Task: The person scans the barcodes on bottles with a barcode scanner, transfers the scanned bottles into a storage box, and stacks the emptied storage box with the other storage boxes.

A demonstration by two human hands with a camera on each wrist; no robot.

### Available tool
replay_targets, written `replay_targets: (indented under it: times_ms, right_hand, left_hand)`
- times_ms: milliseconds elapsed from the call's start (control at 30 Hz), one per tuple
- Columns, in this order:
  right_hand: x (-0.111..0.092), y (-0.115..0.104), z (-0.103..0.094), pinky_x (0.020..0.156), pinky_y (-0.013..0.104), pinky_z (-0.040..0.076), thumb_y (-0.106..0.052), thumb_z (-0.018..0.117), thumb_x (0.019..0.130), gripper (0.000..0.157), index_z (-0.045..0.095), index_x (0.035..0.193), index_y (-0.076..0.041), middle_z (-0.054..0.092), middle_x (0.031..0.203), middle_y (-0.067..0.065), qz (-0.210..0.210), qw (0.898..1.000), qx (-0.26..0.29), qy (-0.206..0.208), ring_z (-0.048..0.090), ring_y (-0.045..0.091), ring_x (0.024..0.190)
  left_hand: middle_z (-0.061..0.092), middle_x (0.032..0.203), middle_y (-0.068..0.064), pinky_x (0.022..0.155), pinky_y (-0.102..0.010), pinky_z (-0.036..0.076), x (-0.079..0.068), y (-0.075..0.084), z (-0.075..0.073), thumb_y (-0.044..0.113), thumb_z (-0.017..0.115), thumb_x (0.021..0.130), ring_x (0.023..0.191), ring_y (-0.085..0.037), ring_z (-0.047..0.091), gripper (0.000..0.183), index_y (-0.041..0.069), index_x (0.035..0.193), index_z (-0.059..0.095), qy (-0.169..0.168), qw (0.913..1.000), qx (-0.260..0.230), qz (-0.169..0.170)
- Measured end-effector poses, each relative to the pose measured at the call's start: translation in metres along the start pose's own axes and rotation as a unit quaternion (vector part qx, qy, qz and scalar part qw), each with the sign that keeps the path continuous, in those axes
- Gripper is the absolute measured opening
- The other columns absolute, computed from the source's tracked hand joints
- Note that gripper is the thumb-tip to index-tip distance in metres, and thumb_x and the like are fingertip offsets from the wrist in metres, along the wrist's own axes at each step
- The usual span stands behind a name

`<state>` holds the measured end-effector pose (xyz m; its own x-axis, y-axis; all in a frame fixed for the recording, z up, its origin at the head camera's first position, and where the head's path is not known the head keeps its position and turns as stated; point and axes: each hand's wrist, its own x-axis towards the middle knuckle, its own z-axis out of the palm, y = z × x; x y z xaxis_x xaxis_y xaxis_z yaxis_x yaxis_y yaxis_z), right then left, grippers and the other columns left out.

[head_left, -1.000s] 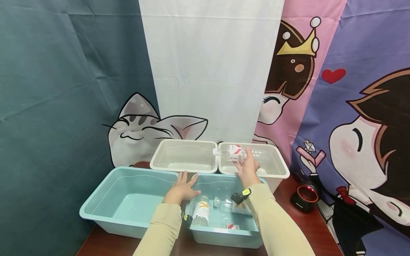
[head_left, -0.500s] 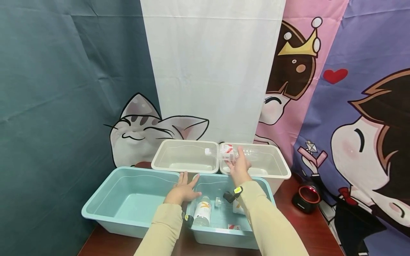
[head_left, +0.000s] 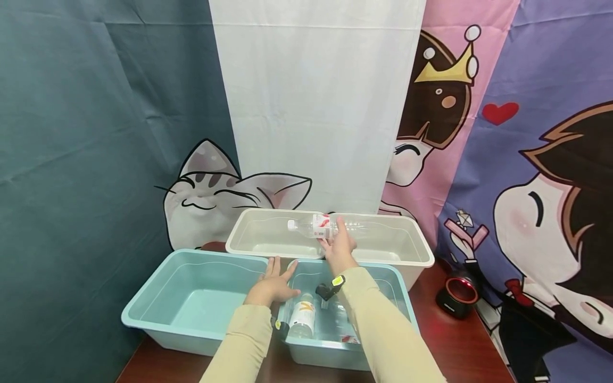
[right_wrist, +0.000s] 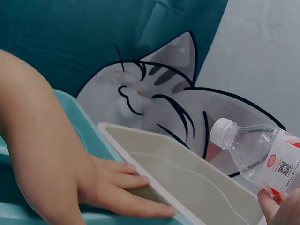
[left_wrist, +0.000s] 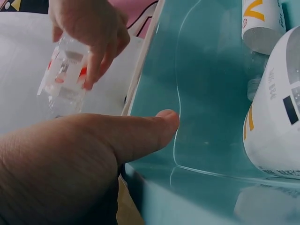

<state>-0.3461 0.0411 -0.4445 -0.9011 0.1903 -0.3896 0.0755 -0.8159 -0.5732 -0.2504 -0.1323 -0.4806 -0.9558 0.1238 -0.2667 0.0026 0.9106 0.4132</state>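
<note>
A clear plastic bottle [head_left: 322, 226] with a white cap and a red-and-white label is gripped on its side by my right hand [head_left: 341, 249]. It hangs over the adjoining rims of the two white bins, cap pointing left. My left hand [head_left: 272, 287] rests with spread fingers where the two blue bins meet, thumb over the inside of the right blue bin [head_left: 349, 361]. Inside that bin a clear bottle with a white-and-orange label [head_left: 303, 317] lies near the left wall. More bottles beside it are partly hidden by my right arm.
The left blue bin [head_left: 163, 335] and left white bin [head_left: 275, 249] show bare floors. Behind them stands the right white bin [head_left: 407, 263]. A black round device with a red top [head_left: 457, 294] sits on the brown table [head_left: 450, 340] at right. A printed curtain [head_left: 316, 106] hangs behind.
My right hand has carried the clear bottle leftward, from over the right white bin to above the rims between both white bins. The left hand has stayed in place.
</note>
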Motion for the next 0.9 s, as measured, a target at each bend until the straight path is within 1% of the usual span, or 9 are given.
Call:
replay_targets:
  times_ms: [133,333,400,500,667,800,900]
  right_hand:
    - [-0.003,0.010,0.006,0.104,0.058,0.047,-0.031,0.077,0.091,0.092,0.012,0.152,-0.007,0.034,0.152,0.027,0.006,1.000,0.009,-0.003,0.047,0.041,0.134]
    - [-0.006,0.022,0.014,0.103,0.059,0.047,-0.032,0.080,0.088,0.093,0.015,0.149,-0.005,0.045,0.141,0.025,0.009,1.000,0.020,-0.014,0.054,0.040,0.127]
    - [-0.009,0.026,0.018,0.102,0.059,0.048,-0.033,0.080,0.088,0.093,0.015,0.148,-0.005,0.046,0.139,0.024,0.008,1.000,0.020,-0.018,0.054,0.041,0.126]
    - [-0.014,0.030,0.021,0.102,0.058,0.049,-0.034,0.080,0.088,0.094,0.014,0.148,-0.005,0.044,0.139,0.025,0.009,1.000,0.020,-0.018,0.054,0.041,0.126]
    - [-0.019,0.037,0.026,0.102,0.058,0.048,-0.033,0.079,0.089,0.097,0.008,0.150,-0.004,0.036,0.147,0.027,0.014,1.000,0.026,-0.009,0.050,0.044,0.129]
    - [-0.024,0.042,0.031,0.105,0.060,0.045,-0.032,0.077,0.091,0.099,0.006,0.153,-0.004,0.031,0.152,0.029,0.025,0.999,0.036,-0.013,0.044,0.047,0.135]
    - [-0.028,0.045,0.036,0.107,0.062,0.041,-0.032,0.076,0.092,0.098,0.005,0.153,-0.004,0.031,0.153,0.030,0.026,0.999,0.040,-0.019,0.040,0.048,0.138]
  left_hand:
    - [-0.005,0.168,-0.023,0.121,-0.064,0.011,0.001,-0.002,0.001,0.048,0.069,0.092,0.154,-0.039,-0.012,0.086,0.030,0.162,0.024,0.003,1.0000,0.005,0.004]
    - [-0.006,0.168,-0.022,0.120,-0.064,0.012,-0.001,-0.001,0.001,0.048,0.071,0.090,0.154,-0.039,-0.012,0.088,0.030,0.162,0.024,0.005,0.9999,0.008,0.007]
    - [-0.006,0.168,-0.022,0.120,-0.065,0.012,-0.001,-0.001,0.001,0.046,0.073,0.089,0.154,-0.039,-0.013,0.089,0.030,0.162,0.024,0.006,0.9999,0.009,0.005]
    - [-0.006,0.168,-0.022,0.120,-0.065,0.011,-0.001,-0.001,0.002,0.044,0.075,0.088,0.154,-0.038,-0.013,0.091,0.030,0.162,0.023,0.006,0.9999,0.010,0.004]
    - [-0.007,0.168,-0.023,0.120,-0.066,0.012,0.000,-0.002,0.002,0.043,0.078,0.085,0.154,-0.038,-0.013,0.096,0.030,0.162,0.023,0.006,0.9999,0.013,0.010]
    - [-0.006,0.168,-0.023,0.120,-0.065,0.012,0.001,-0.003,0.003,0.043,0.080,0.083,0.154,-0.039,-0.013,0.099,0.030,0.163,0.023,0.008,0.9998,0.015,0.014]
    - [-0.005,0.167,-0.024,0.120,-0.066,0.012,0.002,-0.004,0.004,0.041,0.081,0.082,0.154,-0.039,-0.012,0.100,0.029,0.162,0.024,0.009,0.9997,0.015,0.017]
